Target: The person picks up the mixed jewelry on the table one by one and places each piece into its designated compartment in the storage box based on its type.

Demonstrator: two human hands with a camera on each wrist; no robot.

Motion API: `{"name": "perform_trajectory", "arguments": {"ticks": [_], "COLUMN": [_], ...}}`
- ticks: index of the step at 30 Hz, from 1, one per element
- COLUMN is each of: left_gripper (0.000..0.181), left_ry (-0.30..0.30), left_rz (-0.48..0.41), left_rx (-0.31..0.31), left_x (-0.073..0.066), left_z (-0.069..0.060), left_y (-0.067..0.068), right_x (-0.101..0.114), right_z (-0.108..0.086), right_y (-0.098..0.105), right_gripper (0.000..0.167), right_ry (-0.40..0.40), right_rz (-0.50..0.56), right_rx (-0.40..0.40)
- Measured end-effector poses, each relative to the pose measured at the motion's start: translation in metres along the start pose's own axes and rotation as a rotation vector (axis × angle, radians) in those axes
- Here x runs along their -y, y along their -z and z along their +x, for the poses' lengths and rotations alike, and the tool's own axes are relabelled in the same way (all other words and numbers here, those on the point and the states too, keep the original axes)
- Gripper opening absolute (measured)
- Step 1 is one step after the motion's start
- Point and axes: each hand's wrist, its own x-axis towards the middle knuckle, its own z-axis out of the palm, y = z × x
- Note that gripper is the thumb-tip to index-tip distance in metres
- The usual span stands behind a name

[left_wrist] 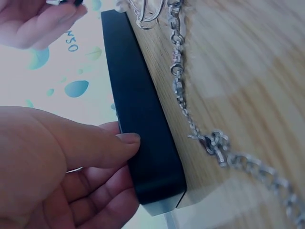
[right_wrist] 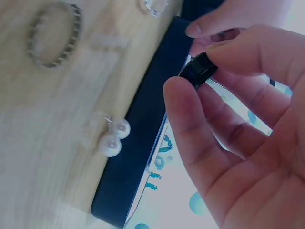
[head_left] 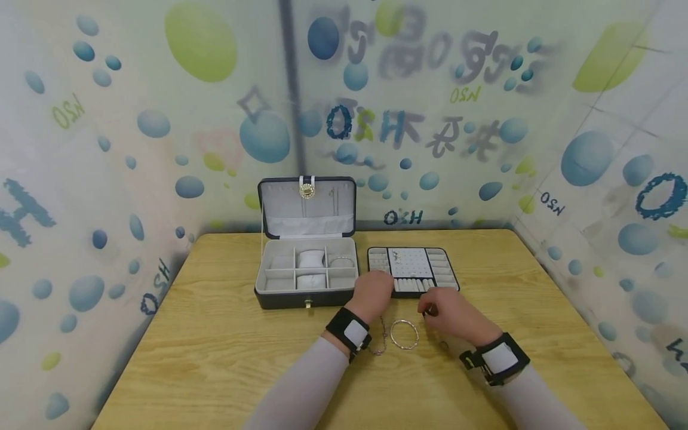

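We see two forearms in pale sleeves reaching forward over a wooden table (head_left: 177,358). The left hand (head_left: 372,294) grips the jewellery tray (left_wrist: 143,95) at its left front, thumb flat on the dark outer wall, fingers bent behind it. The right hand (head_left: 457,315), fingers curled, pinches a small black ring (right_wrist: 198,69) between thumb and index fingertip, near the tray's right front corner. On the wall covering (head_left: 215,143) we read "H2O" in mirrored blue and green letters (head_left: 365,124); the grey handwriting (head_left: 448,140) we cannot make out.
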Motion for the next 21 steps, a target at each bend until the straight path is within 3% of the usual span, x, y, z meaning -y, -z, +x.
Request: {"name": "perform_trajectory", "arguments": {"ticks": [5, 11, 16, 21], "left_gripper": [0.014, 0.014, 0.016, 0.013], "left_ry": [0.016, 0.004, -0.006, -0.01], "left_rz": [-0.009, -0.006, -0.006, -0.008], "left_rx": [0.018, -0.01, -0.035, -0.009], "left_x": [-0.001, -0.001, 0.001, 0.001], "left_z": [0.001, -0.001, -0.001, 0.0], "left_y": [0.0, 0.001, 0.001, 0.0], "right_x": [-0.004, -0.013, -0.018, -0.023], "right_z": [0.009, 0.022, 0.034, 0.041], "right_y": [0.004, 0.009, 0.018, 0.022], "right_gripper": [0.018, 0.015, 0.011, 0.01], "right_ry": [-0.012, -0.077, -0.106, -0.137], "right_rz": [0.036, 0.119, 0.214, 0.284], "right_rx": [-0.018, -0.052, -0.11, -0.172]}}
